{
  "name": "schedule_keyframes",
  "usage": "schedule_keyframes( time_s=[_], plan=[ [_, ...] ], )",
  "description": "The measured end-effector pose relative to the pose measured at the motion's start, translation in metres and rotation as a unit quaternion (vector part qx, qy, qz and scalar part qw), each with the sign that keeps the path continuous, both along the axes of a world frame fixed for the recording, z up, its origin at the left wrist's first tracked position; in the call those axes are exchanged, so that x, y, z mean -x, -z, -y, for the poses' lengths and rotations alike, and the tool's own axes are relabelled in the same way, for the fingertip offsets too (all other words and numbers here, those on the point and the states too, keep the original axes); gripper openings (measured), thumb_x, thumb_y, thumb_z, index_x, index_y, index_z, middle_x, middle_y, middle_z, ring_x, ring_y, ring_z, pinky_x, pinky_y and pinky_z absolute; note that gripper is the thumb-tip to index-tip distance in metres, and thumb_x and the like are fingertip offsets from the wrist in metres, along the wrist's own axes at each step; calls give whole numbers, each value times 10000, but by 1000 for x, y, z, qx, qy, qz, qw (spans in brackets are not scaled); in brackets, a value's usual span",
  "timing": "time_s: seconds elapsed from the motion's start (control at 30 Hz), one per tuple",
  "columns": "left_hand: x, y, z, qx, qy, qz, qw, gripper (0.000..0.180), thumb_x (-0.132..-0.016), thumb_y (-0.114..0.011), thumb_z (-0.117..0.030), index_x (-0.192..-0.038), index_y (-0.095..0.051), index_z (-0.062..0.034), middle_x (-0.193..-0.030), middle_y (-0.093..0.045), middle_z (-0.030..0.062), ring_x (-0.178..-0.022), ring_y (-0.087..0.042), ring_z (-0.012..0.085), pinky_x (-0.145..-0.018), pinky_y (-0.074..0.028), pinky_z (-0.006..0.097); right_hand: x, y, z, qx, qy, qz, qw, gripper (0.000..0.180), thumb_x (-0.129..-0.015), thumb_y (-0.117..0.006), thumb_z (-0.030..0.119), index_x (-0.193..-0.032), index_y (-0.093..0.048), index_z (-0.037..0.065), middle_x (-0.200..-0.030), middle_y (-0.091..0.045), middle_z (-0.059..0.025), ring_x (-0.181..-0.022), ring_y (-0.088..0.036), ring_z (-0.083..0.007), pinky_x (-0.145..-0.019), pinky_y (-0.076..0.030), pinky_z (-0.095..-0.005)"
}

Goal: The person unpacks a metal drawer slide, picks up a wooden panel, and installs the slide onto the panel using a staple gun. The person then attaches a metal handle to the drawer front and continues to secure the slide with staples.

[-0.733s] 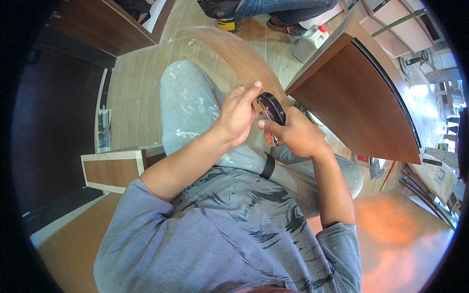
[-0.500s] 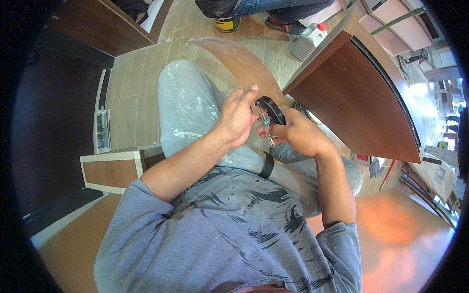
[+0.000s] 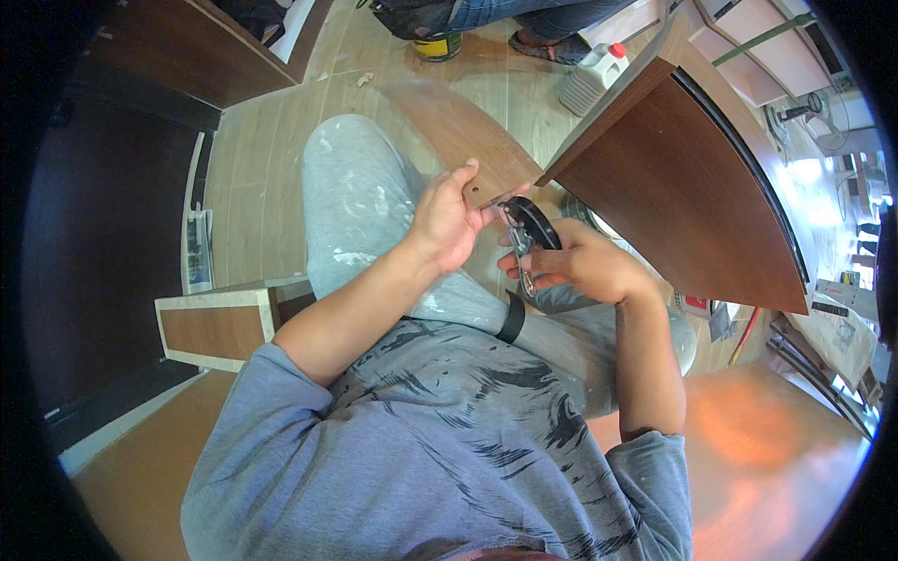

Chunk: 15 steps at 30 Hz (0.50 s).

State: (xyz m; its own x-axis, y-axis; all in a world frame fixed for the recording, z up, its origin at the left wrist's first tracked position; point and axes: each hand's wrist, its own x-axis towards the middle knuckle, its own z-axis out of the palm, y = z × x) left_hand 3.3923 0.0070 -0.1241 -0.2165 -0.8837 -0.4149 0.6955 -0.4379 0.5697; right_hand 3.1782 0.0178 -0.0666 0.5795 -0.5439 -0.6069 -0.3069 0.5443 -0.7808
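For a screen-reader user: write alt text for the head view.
Seen from above, a seated person's left hand and right hand hold a black strap with a metal buckle over grey paint-spotted trousers, beside a curved brown wooden panel.

Black tool (image 3: 533, 224) with silvery metal; dark brown wood panel (image 3: 683, 196); grey paint-flecked trousers (image 3: 360, 201); blue-grey shirt (image 3: 440, 449), black streak pattern.

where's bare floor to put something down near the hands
Bare floor lies left of the grey-trousered leg, up to the dark cabinet. Crowded ahead: curved board, can, white jug, brown panel beside the hands.
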Motion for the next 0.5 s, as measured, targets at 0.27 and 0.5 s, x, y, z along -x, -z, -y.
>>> schedule_keyframes(
  time_s=[0.27, 0.5],
  plan=[
    [-9, -3, 9, -43, 28, -90, 995, 512, -1099, -430, -277, -1400, -420, 137, -1384, -594, 300, -1351, -575, 384, -1193, -446, 477, 21, -4, -2, -80, 54, 149, 984, 494, -969, -701, 182, -1394, -578, -37, -1226, -726, -195, -1111, -701, -221, -938, -588, -325],
    [-26, -12, 22, -12, 15, -57, 998, 505, -1090, -439, -283, -1392, -504, 117, -1454, -563, 290, -1405, -530, 378, -1213, -417, 475, 36, -2, -4, -67, 109, 195, 972, 491, -979, -677, 163, -1396, -566, -71, -1226, -715, -243, -1114, -723, -275, -921, -614, -350]
  ],
)
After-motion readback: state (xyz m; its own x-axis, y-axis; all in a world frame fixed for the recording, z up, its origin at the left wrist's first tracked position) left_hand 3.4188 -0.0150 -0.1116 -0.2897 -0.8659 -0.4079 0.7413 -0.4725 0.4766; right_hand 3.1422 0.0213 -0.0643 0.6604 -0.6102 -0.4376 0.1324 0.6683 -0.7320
